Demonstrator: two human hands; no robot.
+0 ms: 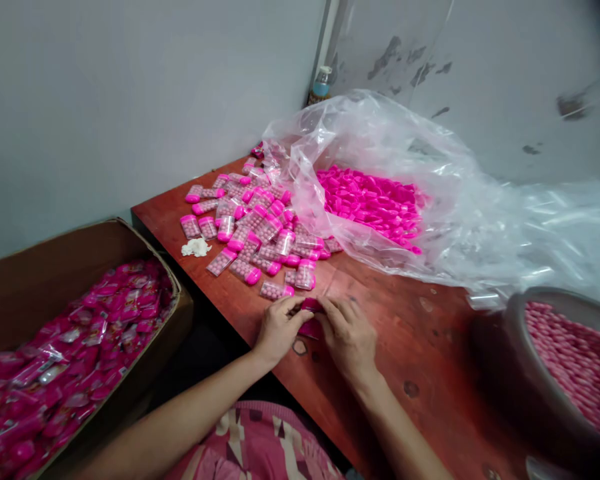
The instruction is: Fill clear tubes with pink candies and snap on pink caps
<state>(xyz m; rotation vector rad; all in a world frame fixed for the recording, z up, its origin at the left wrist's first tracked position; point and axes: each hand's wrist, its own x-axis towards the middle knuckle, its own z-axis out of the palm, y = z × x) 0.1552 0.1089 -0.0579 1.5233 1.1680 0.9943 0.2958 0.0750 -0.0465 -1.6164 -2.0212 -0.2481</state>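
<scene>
Over the table's near edge, my left hand (281, 328) and my right hand (349, 333) meet with closed fingers on a small dark-pink wrapper (309, 328). Fingers from both sides cover much of it, so whatever may be inside is hidden. Just beyond my fingertips lies a pile of small clear bottles (267, 230) with bright pink caps, filled with pale pink candy balls. The closest candy bottle (276, 291) lies on its side near my left fingers.
A clear plastic bag (460, 213) holds loose pink caps (373, 203) on the red-brown table (405, 333). At right stands a tub (513, 340) of pink candy balls (575, 360). A cardboard box (175, 327) of pink-wrapped packets (90, 347) is at left. White crumpled stuff (196, 247) lies nearby.
</scene>
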